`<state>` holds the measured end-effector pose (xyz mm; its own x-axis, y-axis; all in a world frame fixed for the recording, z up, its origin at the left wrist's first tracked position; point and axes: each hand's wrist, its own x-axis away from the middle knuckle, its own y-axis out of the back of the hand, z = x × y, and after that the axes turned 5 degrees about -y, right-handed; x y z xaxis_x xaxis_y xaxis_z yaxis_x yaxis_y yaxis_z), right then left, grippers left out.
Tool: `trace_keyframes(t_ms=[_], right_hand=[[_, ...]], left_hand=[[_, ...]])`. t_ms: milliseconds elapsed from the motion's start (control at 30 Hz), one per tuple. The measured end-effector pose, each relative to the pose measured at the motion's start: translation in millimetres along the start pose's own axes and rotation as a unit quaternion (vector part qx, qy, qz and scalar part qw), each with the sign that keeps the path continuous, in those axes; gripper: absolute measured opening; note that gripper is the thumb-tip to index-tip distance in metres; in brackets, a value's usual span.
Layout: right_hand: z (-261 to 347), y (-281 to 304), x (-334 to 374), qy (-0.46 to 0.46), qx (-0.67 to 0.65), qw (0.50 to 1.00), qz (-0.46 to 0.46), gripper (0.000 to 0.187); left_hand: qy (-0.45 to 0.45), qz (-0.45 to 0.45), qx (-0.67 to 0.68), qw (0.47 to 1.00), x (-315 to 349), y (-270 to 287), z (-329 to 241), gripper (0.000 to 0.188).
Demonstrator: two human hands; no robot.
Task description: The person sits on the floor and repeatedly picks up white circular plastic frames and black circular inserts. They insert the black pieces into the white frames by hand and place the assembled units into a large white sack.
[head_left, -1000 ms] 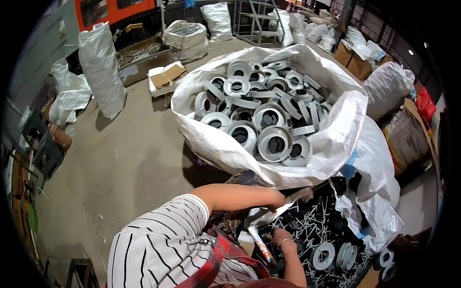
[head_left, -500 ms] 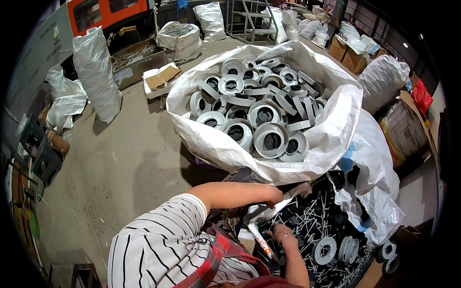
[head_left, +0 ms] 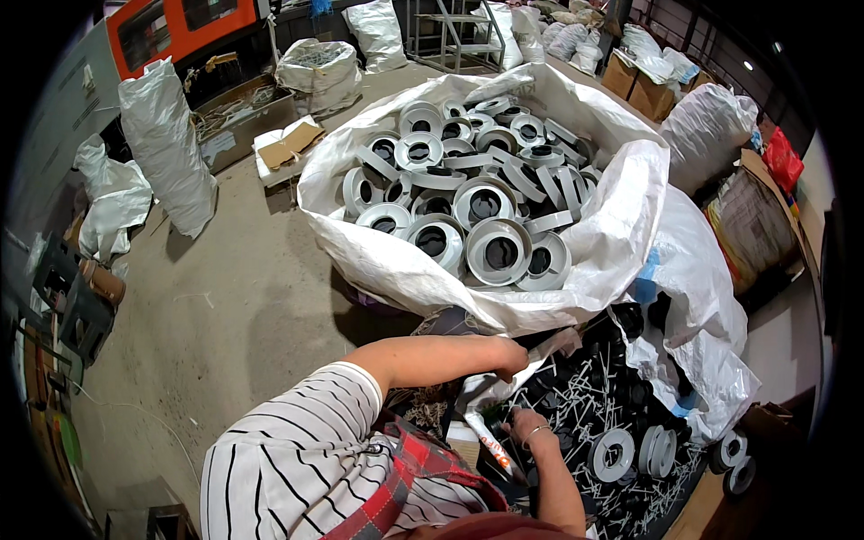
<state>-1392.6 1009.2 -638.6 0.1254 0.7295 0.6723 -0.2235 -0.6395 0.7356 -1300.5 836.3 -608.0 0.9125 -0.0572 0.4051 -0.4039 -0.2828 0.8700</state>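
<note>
My left hand (head_left: 513, 358) is closed on the upper edge of a white plastic bag (head_left: 481, 393) with orange print, just below the big sack. A little nearer to me, my right hand (head_left: 526, 424), with a bracelet at the wrist, is at the bag's mouth. Its fingers are curled and partly hidden, so what they hold cannot be made out. Beside it spreads a heap of black plastic parts and thin pale sticks (head_left: 580, 396). Grey ring-shaped plastic parts (head_left: 614, 455) lie on this heap.
Ahead stands a large open white sack (head_left: 396, 256) full of grey flanged rings with black centres (head_left: 498, 252). Crumpled white sheeting (head_left: 693, 297) hangs at the right. Tall white sacks (head_left: 166, 148) and a cardboard piece (head_left: 290, 144) stand on the floor to the left.
The view has shifted slightly, so the surroundings sit a little further left and higher. My right hand has moved slightly upward near the bag's mouth; my left hand keeps its hold on the edge.
</note>
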Motion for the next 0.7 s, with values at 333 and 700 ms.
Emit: trace_keyframes(t_ms=[333,700], right_hand=[[-9,-9,16,-0.007,-0.025,0.999,-0.026,0.042],[-59,-12,64,-0.072,-0.141,0.957,-0.242,0.028]], left_hand=[[-0.041,-0.023,0.013,0.999,-20,-5,-30,0.037],[-0.053,-0.073,0.091,0.992,-17,11,-51,0.053]])
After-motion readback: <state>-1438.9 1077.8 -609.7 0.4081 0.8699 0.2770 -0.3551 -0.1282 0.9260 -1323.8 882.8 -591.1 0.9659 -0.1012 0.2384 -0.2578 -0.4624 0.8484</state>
